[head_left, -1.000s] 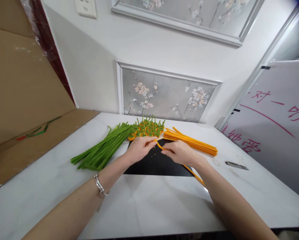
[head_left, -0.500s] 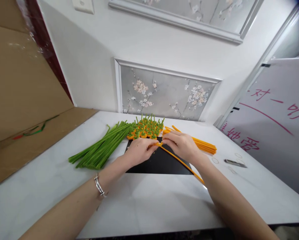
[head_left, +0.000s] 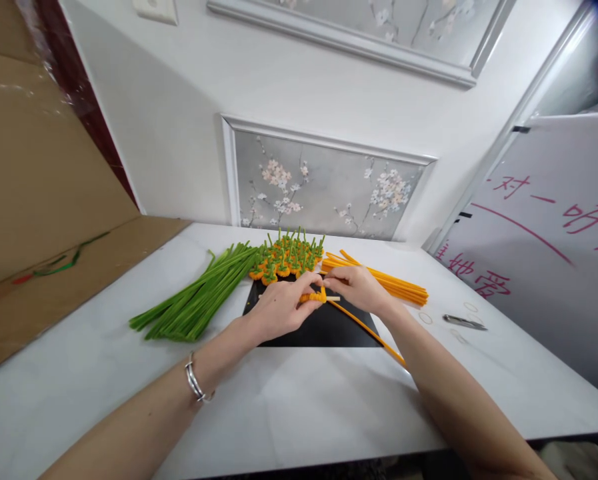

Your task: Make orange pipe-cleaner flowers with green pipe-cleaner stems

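Observation:
My left hand point(head_left: 283, 307) is closed around a thin pale stick point(head_left: 333, 298) that lies level across the fingers. An orange pipe cleaner point(head_left: 313, 297) is coiled on this stick, and its free end bends up toward my right hand point(head_left: 357, 288). The right fingertips pinch together by that end. Under both hands lies a black mat point(head_left: 299, 333). Another length of orange pipe cleaner point(head_left: 366, 325) runs slantwise from the mat to my right forearm. Behind the hands stand several orange and green pipe-cleaner pieces point(head_left: 291, 253) with upright green stems.
A bundle of green pipe cleaners point(head_left: 193, 297) spreads over the white table point(head_left: 299, 400) on the left. Orange pipe cleaners point(head_left: 403, 287) are heaped at the right. Farther right are small snips point(head_left: 463, 323) and thin rubber bands point(head_left: 425, 319). The wall closes off the back.
The coil and pale stick have come into view at my left fingers. My left hand has turned to show more of its back, and my right hand has shifted slightly away from it.

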`<control>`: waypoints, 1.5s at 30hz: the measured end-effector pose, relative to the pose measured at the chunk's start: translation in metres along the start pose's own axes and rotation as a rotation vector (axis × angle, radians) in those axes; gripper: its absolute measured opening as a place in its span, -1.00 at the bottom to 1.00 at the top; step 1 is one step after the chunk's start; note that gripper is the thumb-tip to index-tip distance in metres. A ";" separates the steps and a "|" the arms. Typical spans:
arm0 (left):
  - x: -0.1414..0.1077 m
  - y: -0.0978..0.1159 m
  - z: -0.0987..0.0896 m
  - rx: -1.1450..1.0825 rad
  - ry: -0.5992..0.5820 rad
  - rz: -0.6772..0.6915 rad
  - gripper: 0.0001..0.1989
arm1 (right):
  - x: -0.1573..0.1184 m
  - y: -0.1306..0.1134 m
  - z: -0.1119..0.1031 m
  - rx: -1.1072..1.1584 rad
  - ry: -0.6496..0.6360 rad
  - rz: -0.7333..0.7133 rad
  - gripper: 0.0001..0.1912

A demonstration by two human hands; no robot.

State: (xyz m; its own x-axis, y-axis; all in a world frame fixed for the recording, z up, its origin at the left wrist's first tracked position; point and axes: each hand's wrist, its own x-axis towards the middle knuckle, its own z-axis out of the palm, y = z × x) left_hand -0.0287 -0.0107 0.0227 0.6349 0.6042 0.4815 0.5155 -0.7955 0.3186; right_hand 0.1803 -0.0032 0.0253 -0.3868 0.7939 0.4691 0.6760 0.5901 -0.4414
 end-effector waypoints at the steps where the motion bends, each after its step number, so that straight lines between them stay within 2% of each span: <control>1: 0.000 0.001 0.000 0.002 0.008 -0.004 -0.74 | 0.000 0.001 0.001 0.004 -0.018 0.012 -0.71; 7: 0.001 -0.001 -0.001 -0.060 0.052 -0.032 -0.75 | -0.003 0.000 0.001 -0.012 -0.091 0.031 -0.67; 12: 0.004 -0.012 0.002 -0.165 0.132 -0.088 -0.72 | -0.006 -0.002 0.000 0.003 -0.218 -0.017 -0.71; 15: 0.005 -0.020 0.002 -0.137 0.182 -0.147 -0.72 | -0.009 -0.008 -0.003 -0.043 -0.241 -0.020 -0.73; 18: 0.005 -0.024 0.000 -0.083 0.183 -0.189 -0.72 | -0.011 -0.019 -0.007 -0.106 -0.240 -0.026 -0.72; 22: 0.004 -0.023 -0.001 -0.018 0.145 -0.185 -0.72 | -0.012 -0.035 -0.011 -0.207 -0.216 -0.078 -0.69; 27: 0.004 -0.021 0.000 0.068 0.087 -0.144 -0.73 | -0.010 -0.037 -0.011 -0.274 -0.087 -0.104 -0.75; 31: 0.004 -0.018 -0.001 0.101 0.045 -0.096 -0.73 | -0.008 -0.030 -0.010 -0.203 0.034 -0.114 -0.81; 37: 0.003 -0.011 -0.001 0.081 0.003 -0.040 -0.75 | -0.004 -0.023 -0.010 -0.080 0.132 -0.119 -0.82; 42: 0.002 -0.004 -0.002 0.119 -0.010 -0.013 -0.77 | -0.002 -0.015 -0.007 -0.069 0.126 -0.061 -0.79; 45: 0.001 0.000 -0.001 0.117 0.023 -0.013 -0.75 | -0.001 -0.009 -0.004 -0.090 0.068 -0.013 -0.67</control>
State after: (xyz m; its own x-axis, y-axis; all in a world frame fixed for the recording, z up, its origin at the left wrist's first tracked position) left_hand -0.0292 -0.0099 0.0240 0.6150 0.6125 0.4966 0.5882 -0.7758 0.2284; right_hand 0.1774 -0.0096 0.0322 -0.3543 0.7727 0.5266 0.7262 0.5822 -0.3657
